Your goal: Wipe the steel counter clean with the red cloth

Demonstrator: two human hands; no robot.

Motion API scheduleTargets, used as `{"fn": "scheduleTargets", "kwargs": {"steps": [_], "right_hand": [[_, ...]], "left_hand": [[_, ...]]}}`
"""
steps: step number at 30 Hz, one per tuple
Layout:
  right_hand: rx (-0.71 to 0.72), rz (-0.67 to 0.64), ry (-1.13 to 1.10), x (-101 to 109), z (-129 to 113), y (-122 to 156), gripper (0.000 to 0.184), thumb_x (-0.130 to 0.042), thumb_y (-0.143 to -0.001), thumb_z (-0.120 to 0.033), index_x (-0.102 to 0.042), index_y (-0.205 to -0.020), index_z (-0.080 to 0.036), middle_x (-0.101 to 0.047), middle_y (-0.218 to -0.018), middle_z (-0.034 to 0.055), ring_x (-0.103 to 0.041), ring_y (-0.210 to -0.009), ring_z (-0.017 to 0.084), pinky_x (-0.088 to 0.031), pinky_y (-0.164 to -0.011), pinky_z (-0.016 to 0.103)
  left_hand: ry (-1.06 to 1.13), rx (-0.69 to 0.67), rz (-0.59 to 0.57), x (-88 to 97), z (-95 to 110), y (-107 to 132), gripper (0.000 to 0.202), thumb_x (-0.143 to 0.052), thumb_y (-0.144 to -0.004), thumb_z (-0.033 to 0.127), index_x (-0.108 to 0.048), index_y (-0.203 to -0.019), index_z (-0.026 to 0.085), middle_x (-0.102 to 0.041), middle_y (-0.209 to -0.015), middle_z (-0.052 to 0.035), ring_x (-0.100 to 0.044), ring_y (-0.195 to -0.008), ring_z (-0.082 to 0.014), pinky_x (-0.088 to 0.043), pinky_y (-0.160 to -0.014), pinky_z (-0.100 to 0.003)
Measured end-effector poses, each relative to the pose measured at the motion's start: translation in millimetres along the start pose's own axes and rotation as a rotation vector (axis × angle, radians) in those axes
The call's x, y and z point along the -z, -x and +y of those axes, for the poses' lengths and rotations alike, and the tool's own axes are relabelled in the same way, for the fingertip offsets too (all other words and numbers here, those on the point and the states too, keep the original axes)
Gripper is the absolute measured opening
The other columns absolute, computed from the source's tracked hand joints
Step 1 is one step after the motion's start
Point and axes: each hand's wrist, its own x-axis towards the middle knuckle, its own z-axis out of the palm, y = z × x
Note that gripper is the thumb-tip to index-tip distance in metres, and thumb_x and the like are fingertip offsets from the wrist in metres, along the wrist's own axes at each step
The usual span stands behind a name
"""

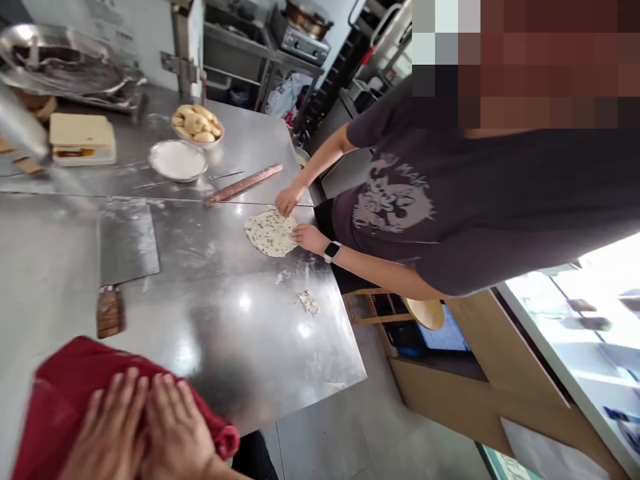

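A dark red cloth (75, 383), bunched into a thick fold at its right end, lies on the near left of the steel table. My left hand (107, 427) presses flat on it, fingers stretched forward. Right beside it, my right hand (175, 423) also lies flat on the cloth, fingers extended. Whatever may be under the cloth is hidden. Just beyond it rests a cleaver (130, 247) with a wooden handle pointing towards me.
Across the steel table (240, 360), a co-worker's hands (300, 220) touch a round, speckled flat dough (270, 233). A rolling pin (245, 185), a bowl of white powder (179, 160), a bowl of pale dough pieces (199, 125) and a lidded box (83, 138) stand farther back.
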Motion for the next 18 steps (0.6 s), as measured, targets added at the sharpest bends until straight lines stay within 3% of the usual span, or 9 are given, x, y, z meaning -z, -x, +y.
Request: {"fn": "scheduleTargets", "kwargs": {"steps": [2, 4, 7, 9, 10, 12, 14, 16, 18], "right_hand": [[-0.184, 0.076, 0.012, 26.1, 56.8, 79.3, 0.075, -0.038, -0.107, -0.043, -0.01, -0.168, -0.012, -0.016, -0.176, 0.0097, -0.021, -0.164, 0.028, -0.041, -0.132, 0.048], [-0.228, 0.05, 0.039, 53.6, 119.9, 159.1, 0.081, -0.042, -0.104, -0.052, -0.009, -0.169, -0.016, -0.016, -0.176, 0.0079, -0.021, -0.163, 0.029, -0.037, -0.133, 0.05], [-0.266, -0.014, 0.223, 90.3, 215.7, 262.3, 0.08, -0.043, -0.095, -0.027, -0.013, -0.168, -0.014, -0.017, -0.176, 0.0073, -0.02, -0.164, 0.027, -0.037, -0.134, 0.048], [-0.271, -0.001, 0.325, 106.0, 269.7, 312.5, 0.076, -0.041, -0.094, -0.021, -0.02, -0.167, -0.011, -0.017, -0.176, 0.0091, -0.019, -0.164, 0.025, -0.032, -0.136, 0.044], [-0.258, 0.028, 0.366, 110.0, 291.3, 331.7, 0.071, -0.039, -0.097, -0.019, -0.024, -0.166, -0.01, -0.019, -0.176, 0.0109, -0.019, -0.164, 0.025, -0.031, -0.137, 0.043], [-0.222, 0.091, 0.382, 109.9, 321.4, 359.2, 0.065, -0.038, -0.1, -0.02, -0.03, -0.164, -0.007, -0.024, -0.174, 0.0155, -0.021, -0.164, 0.025, -0.034, -0.135, 0.042], [-0.219, 0.219, 0.329, 100.8, 334.5, 373.3, 0.058, -0.041, -0.101, -0.018, -0.044, -0.157, -0.004, -0.035, -0.17, 0.0211, -0.026, -0.162, 0.027, -0.041, -0.132, 0.042], [-0.24, 0.351, 0.266, 87.7, 333.1, 372.5, 0.047, -0.046, -0.1, -0.015, -0.06, -0.144, -0.002, -0.044, -0.164, 0.025, -0.033, -0.16, 0.03, -0.046, -0.129, 0.042], [-0.261, 0.404, 0.244, 76.1, 317.3, 353.2, 0.037, -0.052, -0.099, -0.013, -0.069, -0.13, -0.003, -0.047, -0.161, 0.0265, -0.037, -0.158, 0.031, -0.049, -0.127, 0.045]], "left_hand": [[-0.003, -0.06, -0.054, -24.3, 88.1, -31.3, 0.102, -0.064, -0.085, 0.044, -0.01, -0.17, 0.023, -0.019, -0.177, -0.0128, -0.015, -0.165, -0.035, -0.006, -0.139, -0.054], [0.018, -0.115, -0.041, -61.1, 191.1, -62.4, 0.097, -0.061, -0.088, 0.033, -0.011, -0.169, 0.016, -0.022, -0.176, -0.0164, -0.015, -0.165, -0.0344, -0.004, -0.139, -0.053], [0.095, -0.047, -0.035, -122.1, 339.7, -103.5, 0.091, -0.053, -0.09, 0.023, -0.009, -0.169, 0.011, -0.014, -0.176, -0.0186, -0.014, -0.165, -0.0351, -0.014, -0.139, -0.06], [0.108, -0.055, -0.068, -151.5, 413.2, -126.6, 0.088, -0.051, -0.09, 0.023, -0.014, -0.167, 0.006, -0.016, -0.175, -0.0208, -0.018, -0.164, -0.0374, -0.035, -0.134, -0.063], [0.082, -0.073, -0.119, -160.6, 439.5, -136.4, 0.086, -0.051, -0.09, 0.024, -0.017, -0.167, 0.004, -0.018, -0.175, -0.0206, -0.022, -0.163, -0.0372, -0.042, -0.131, -0.06], [0.011, -0.135, -0.172, -168.9, 471.9, -150.5, 0.08, -0.046, -0.096, 0.033, -0.021, -0.167, 0.006, -0.023, -0.175, -0.0155, -0.03, -0.162, -0.0324, -0.046, -0.13, -0.052], [-0.07, -0.23, -0.172, -168.0, 481.1, -156.2, 0.078, -0.039, -0.1, 0.043, -0.024, -0.167, 0.007, -0.028, -0.174, -0.012, -0.036, -0.16, -0.028, -0.045, -0.132, -0.044], [-0.136, -0.348, -0.152, -161.7, 470.5, -153.8, 0.084, -0.042, -0.096, 0.05, -0.03, -0.164, 0.003, -0.032, -0.172, -0.0149, -0.039, -0.159, -0.0291, -0.043, -0.133, -0.041], [-0.163, -0.44, -0.129, -148.9, 440.4, -143.8, 0.087, -0.051, -0.089, 0.049, -0.036, -0.162, 0.002, -0.036, -0.171, -0.0145, -0.037, -0.16, -0.0295, -0.04, -0.135, -0.041]]}}
